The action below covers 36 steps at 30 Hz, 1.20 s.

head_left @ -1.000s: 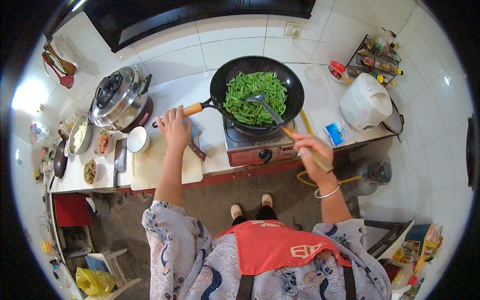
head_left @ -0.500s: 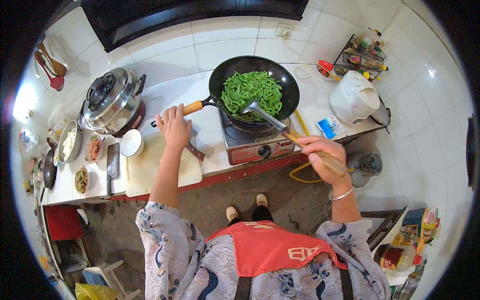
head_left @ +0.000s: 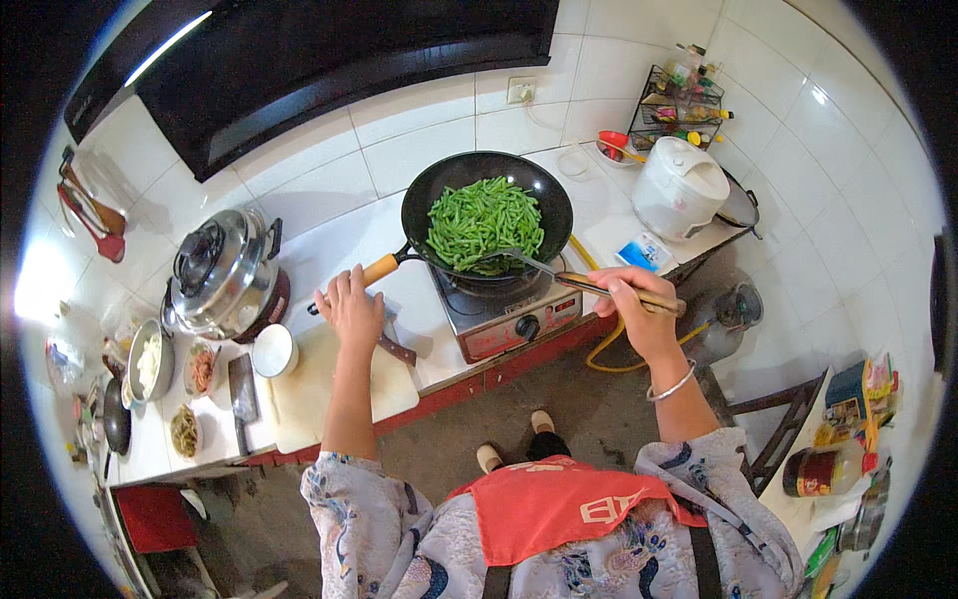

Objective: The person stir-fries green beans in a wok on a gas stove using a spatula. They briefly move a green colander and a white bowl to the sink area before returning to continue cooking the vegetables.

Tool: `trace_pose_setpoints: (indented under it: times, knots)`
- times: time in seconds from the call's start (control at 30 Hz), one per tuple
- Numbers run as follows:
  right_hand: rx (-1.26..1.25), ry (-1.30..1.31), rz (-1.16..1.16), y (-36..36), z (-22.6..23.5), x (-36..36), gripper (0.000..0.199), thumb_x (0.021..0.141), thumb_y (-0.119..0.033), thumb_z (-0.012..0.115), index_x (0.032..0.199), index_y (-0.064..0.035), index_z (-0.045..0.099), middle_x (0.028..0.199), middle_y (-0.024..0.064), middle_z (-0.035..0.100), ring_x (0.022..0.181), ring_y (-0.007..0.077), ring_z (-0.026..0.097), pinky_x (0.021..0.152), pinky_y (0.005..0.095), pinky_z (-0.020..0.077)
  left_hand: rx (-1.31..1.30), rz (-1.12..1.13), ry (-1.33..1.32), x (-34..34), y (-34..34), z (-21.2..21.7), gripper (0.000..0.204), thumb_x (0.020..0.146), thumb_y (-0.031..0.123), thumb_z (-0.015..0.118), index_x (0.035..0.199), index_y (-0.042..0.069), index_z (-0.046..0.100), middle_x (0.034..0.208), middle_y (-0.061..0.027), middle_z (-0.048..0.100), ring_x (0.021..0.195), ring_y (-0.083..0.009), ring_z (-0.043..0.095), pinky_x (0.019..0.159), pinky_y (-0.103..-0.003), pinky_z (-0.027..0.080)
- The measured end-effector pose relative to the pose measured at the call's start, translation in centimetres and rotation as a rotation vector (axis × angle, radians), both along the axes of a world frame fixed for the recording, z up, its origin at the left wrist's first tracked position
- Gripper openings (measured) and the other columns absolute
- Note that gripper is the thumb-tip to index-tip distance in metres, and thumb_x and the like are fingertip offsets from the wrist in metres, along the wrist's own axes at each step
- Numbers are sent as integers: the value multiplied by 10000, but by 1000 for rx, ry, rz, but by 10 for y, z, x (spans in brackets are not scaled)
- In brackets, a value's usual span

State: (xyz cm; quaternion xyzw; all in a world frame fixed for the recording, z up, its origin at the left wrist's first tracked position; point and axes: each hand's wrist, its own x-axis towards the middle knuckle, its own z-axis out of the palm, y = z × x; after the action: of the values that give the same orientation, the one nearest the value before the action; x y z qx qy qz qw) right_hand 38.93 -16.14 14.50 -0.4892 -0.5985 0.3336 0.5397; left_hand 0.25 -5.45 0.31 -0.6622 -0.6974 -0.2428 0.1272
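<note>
A black wok (head_left: 555,222) full of cut green beans (head_left: 484,222) sits on a portable gas stove (head_left: 491,341). My left hand (head_left: 351,307) is closed around the end of its wooden handle (head_left: 380,269). In my right hand (head_left: 641,307) is the long handle of a metal spatula (head_left: 540,265). The spatula's head is mostly buried in the beans at the wok's near rim. A knife with a brown handle (head_left: 397,348) lies under my left forearm, partly hidden, by a pale cutting board (head_left: 394,387).
Left on the counter stand a lidded steel pot (head_left: 235,285), a white bowl (head_left: 274,349), a cleaver (head_left: 241,384) and several food bowls. To the right are a white rice cooker (head_left: 682,188), a blue-and-white packet (head_left: 644,252) and a bottle rack (head_left: 684,108). A gas cylinder (head_left: 726,324) stands below.
The view has shifted, so the wok sits lower in it. The spatula's head has moved to the wok's near rim, deeper into the beans. My left hand keeps its hold on the wok handle.
</note>
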Motion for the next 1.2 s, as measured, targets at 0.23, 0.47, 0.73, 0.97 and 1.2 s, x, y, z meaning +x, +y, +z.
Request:
trace_pose_setpoints:
  times: [0.23,0.47,0.73,0.97,1.2]
  knots:
    - [89,150,53,-2,-52,-3,154,934,-68,571,984,50,657,1104,137,679,832,127,666,722,261,582,33,-10,33,4,5,-2,569,740,203,745,1276,145,562,1172,-48,585,1195,-252,494,1107,-563,206]
    - [54,245,29,-3,-41,22,173,938,-91,559,986,52,644,1100,138,677,883,137,662,799,275,563,21,53,6,-8,29,-12,401,770,192,740,1154,197,623,1088,-22,623,1129,-240,530,1081,-529,245]
    - [262,45,80,5,-81,20,110,867,-68,627,947,5,645,1075,138,694,946,199,675,832,319,528,-62,67,94,-24,31,-5,533,802,192,707,1311,202,551,1300,-81,545,1290,-290,438,1129,-569,190]
    - [301,44,141,2,-87,44,146,869,-82,642,987,3,631,1130,151,672,1028,236,659,885,337,512,47,-10,-6,18,-30,-12,690,774,126,723,1410,131,457,1488,-161,386,1400,-373,309,1119,-548,242]
    - [321,-109,84,-7,-88,46,347,859,-187,724,1150,-40,605,1279,167,580,1122,282,610,934,352,481,317,-17,-411,29,-65,16,172,921,109,631,1054,6,663,961,-114,676,886,-215,644,808,-320,510]
